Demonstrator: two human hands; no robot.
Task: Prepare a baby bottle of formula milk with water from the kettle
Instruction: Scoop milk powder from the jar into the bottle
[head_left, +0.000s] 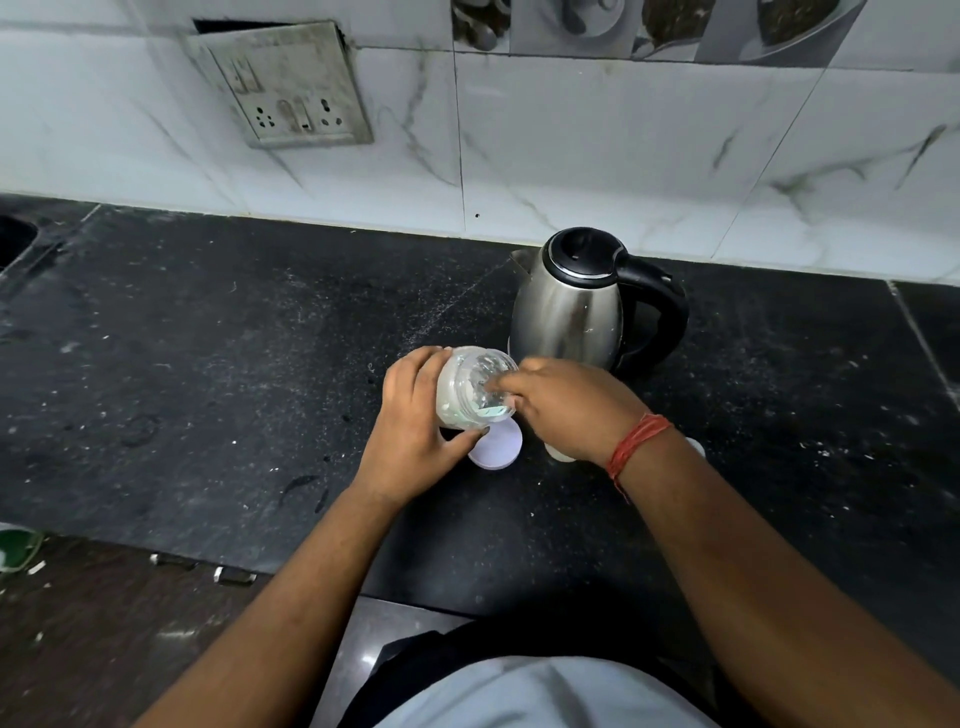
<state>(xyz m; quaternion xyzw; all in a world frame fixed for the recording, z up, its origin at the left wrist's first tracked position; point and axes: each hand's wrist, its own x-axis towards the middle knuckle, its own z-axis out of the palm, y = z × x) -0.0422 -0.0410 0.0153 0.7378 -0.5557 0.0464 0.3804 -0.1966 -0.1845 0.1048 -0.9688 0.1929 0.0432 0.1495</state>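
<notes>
Black speckled stone is carrying the whole scene: on the counter a person is tilting a clear plastic jar toward the right, its open mouth facing a stainless-steel electric kettle that is standing just behind it with its lid down. The left hand is wrapping its fingers and thumb around the jar's body, holding it off the counter. The right hand is reaching its fingertips into the jar's mouth; they are bunched as if pinching something, possibly a scoop, but what they are gripping is too blurred to tell. A thin layer of pale powder is clinging to the jar's lower wall, which suggests formula is being drawn out. A round white lid is lying flat on the counter just beneath the jar, so the jar is already opened. A pale object, perhaps the baby bottle, is peeking out from under the right wrist, too hidden to identify. Judging by this, the task is sitting at an early-to-middle stage: powder is being measured, while pouring water from the kettle, capping and shaking are seemingly still to come.
</notes>
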